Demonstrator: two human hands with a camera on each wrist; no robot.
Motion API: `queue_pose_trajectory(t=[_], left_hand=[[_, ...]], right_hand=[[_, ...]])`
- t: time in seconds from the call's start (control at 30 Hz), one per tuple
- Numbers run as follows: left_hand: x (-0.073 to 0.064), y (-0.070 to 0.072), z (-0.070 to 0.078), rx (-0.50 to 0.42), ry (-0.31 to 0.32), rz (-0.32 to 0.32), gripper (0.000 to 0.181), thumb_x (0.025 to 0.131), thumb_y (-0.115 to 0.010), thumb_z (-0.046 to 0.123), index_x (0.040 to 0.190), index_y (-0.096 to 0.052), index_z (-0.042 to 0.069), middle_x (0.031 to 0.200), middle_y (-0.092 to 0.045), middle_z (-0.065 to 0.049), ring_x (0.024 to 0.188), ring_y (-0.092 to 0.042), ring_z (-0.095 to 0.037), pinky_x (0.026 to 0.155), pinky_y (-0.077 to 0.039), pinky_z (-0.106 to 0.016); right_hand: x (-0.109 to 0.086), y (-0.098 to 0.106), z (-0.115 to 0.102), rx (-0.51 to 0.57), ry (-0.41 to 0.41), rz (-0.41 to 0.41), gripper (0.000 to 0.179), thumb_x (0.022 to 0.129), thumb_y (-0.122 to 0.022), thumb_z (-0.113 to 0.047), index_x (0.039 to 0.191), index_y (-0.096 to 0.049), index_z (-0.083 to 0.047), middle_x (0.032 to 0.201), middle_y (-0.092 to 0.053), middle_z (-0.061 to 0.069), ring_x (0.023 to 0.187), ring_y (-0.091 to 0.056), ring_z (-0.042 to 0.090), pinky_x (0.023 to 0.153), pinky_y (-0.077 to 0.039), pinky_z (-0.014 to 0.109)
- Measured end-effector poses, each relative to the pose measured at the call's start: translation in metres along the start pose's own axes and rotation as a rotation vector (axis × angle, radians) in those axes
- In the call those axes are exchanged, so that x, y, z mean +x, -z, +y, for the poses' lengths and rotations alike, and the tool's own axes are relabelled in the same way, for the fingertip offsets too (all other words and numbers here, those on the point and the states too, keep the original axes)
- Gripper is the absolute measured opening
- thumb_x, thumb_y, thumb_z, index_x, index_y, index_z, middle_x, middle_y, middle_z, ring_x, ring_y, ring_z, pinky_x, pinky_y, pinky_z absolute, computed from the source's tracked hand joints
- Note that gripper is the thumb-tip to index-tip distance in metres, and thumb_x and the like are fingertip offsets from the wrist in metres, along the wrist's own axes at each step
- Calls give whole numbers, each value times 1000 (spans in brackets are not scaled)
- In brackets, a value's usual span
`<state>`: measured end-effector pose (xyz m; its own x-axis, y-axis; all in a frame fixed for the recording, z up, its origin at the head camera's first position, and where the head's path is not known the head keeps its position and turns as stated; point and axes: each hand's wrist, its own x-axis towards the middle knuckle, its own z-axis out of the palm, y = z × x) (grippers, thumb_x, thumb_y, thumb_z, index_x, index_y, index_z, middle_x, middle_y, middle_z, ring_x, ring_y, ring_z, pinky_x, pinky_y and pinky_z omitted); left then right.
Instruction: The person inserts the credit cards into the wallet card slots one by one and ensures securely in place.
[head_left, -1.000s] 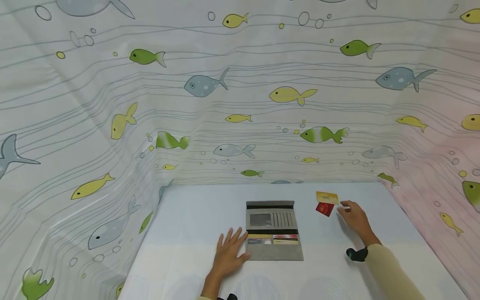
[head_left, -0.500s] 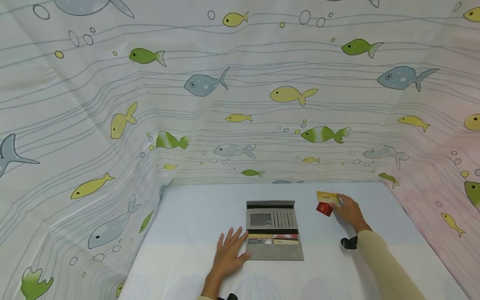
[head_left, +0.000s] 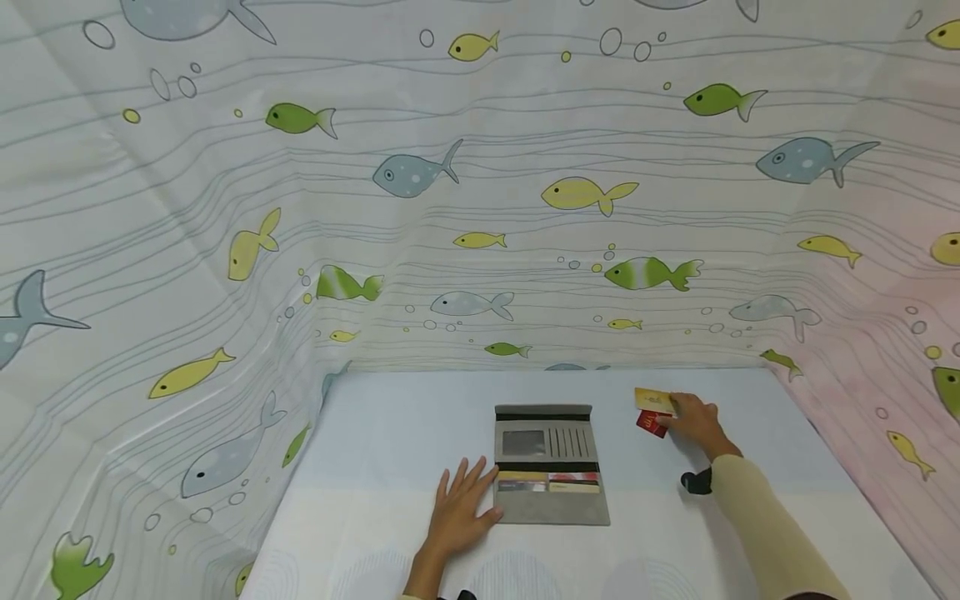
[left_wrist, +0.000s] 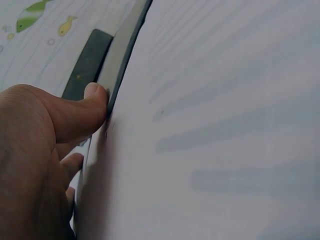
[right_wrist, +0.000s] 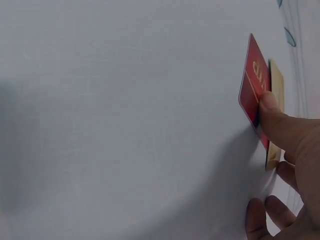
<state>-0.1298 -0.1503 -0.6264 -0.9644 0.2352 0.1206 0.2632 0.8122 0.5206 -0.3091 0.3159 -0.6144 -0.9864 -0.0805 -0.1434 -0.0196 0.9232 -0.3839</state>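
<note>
An unfolded grey wallet (head_left: 551, 510) lies on the table with cards (head_left: 573, 487) in its pockets. My left hand (head_left: 457, 512), fingers spread, rests flat beside it; the thumb (left_wrist: 95, 107) lies against the wallet's near-left edge in the left wrist view. To the right of the wallet, a red card (head_left: 649, 423) marked VIP lies against the near edge of a gold card (head_left: 651, 400). My right hand (head_left: 697, 423) pinches at the two cards' right ends. Its thumb (right_wrist: 272, 107) presses on the red card, while bent fingers reach the gold card's end.
The white table (head_left: 397, 425) is backed by a fish-print sheet (head_left: 480, 275) that also rises along both sides. A dark wrist device (head_left: 697, 482) sits at the right cuff, and pale sleeves cover the forearms.
My right hand has moved left from beside the cards onto their right ends, and its thumb has come down on the red card. My left hand and the wallet have stayed in place.
</note>
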Motion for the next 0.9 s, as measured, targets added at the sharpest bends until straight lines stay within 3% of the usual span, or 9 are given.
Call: queue_pose_trajectory(t=[0.27, 0.53, 0.9], left_hand=[[-1, -3, -1, 1, -1, 0, 64, 92, -58, 53, 146, -52, 21, 158, -43, -7, 150, -28, -41, 120, -11, -65], [0, -2, -2, 11, 4, 0, 65, 92, -57, 56, 147, -51, 22, 158, -42, -7, 151, -28, -40, 120, -11, -65], [0, -2, -1, 16, 8, -12, 64, 92, -57, 55, 147, -51, 23, 158, -42, -6, 151, -28, -40, 121, -11, -65]], right_hand=[[-5, 4, -8, 25, -79, -39, 73, 93, -69, -34, 146, -41, 9, 141, -34, 38, 118, -37, 55, 90, -39, 58], [-10, 13, -17, 86, -108, -23, 63, 92, -71, -31, 135, -48, 8, 138, -34, 41, 119, -35, 56, 93, -39, 62], [-7, 15, -10, 159, -240, -65, 74, 80, -81, -39, 121, -49, 12, 117, -43, 33, 107, -37, 47, 89, -43, 56]])
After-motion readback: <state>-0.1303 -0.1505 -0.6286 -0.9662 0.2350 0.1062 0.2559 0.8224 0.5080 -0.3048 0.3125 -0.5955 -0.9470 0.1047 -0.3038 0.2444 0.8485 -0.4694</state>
